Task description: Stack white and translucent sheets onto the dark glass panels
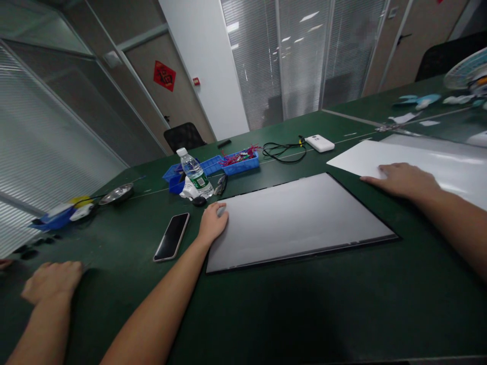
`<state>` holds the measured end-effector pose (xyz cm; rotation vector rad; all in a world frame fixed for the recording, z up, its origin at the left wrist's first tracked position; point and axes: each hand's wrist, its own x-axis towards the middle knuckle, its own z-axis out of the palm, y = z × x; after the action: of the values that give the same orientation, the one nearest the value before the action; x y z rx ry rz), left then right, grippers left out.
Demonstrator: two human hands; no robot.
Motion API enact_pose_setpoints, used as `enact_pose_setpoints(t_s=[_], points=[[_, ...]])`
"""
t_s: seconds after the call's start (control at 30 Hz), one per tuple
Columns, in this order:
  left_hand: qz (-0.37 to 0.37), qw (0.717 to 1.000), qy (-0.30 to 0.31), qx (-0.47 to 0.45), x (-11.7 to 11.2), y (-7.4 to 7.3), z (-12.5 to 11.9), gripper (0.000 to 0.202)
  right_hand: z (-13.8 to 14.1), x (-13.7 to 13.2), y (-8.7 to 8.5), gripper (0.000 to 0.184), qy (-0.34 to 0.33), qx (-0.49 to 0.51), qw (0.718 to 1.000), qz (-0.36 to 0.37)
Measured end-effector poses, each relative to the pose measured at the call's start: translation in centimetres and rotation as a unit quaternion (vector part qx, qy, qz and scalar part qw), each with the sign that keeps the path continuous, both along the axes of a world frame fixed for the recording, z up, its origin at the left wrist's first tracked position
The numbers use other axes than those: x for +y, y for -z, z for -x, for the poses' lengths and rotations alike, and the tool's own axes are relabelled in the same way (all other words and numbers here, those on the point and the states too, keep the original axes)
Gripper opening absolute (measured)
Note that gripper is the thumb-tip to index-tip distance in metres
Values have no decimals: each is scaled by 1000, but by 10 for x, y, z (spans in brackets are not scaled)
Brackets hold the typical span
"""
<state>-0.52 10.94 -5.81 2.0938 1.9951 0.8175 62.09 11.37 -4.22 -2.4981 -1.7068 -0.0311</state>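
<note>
A large flat grey panel with a thin black rim (297,218) lies on the dark green table (266,314) in front of me. My left hand (212,222) is at its far left corner, fingers curled over the edge and thumb on top. Off to the right, my right hand (403,178) lies flat with fingers stretched out on a white sheet (449,162), holding nothing.
A black phone (172,236) lies left of the panel. Behind it stand a water bottle (195,174), blue trays (228,165) with small parts, a black cable (283,150) and a white box (319,143). Another person's closed hand (51,280) rests at the near left.
</note>
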Motion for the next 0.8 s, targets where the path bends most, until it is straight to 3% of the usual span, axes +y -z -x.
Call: enact_pose_setpoints(t_s=[0.2,0.8], points=[[1,1000,1,0,0,0,0,42,13,-5,-5,99,-10,-27,1000,-5],[-1,1000,8,15,0,-3,0,41,26,-13,-12,77,-40,-44,998,-30]])
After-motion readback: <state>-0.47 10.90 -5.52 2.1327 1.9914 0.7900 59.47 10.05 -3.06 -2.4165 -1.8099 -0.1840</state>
